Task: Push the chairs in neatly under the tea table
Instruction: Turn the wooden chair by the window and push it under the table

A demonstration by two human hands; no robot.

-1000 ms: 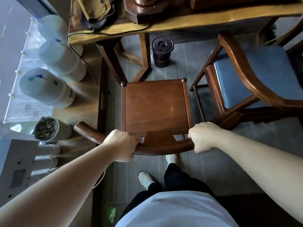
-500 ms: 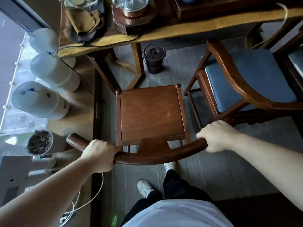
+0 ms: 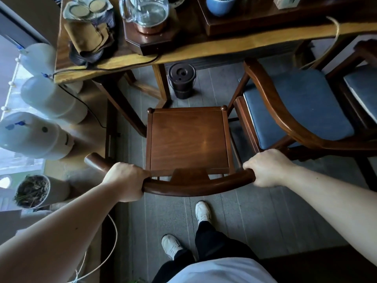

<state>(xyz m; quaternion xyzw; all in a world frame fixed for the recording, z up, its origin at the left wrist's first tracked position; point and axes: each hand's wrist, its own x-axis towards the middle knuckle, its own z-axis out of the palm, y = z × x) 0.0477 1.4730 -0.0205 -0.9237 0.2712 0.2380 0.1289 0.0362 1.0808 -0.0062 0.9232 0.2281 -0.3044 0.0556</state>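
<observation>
A dark wooden chair (image 3: 188,139) with a bare square seat stands in front of me, its seat clear of the tea table (image 3: 183,52) edge. My left hand (image 3: 125,180) is wrapped around the left part of its curved back rail. My right hand (image 3: 267,167) grips the rail's right end. To the right stands a second wooden chair (image 3: 295,107) with a blue cushion, its front under the table edge. Part of a third cushioned chair (image 3: 363,88) shows at the far right.
A dark lidded bucket (image 3: 182,80) sits on the floor under the table beside a table leg (image 3: 161,86). Three large water jugs (image 3: 51,97) lie at the left, a potted plant (image 3: 32,190) below them. A glass kettle (image 3: 146,11), blue cup and cables sit on the table.
The view has pulled back and tilted up, so more of the tabletop shows. My hands have slid further apart along the back rail. The chair seat looks slightly farther from the table edge.
</observation>
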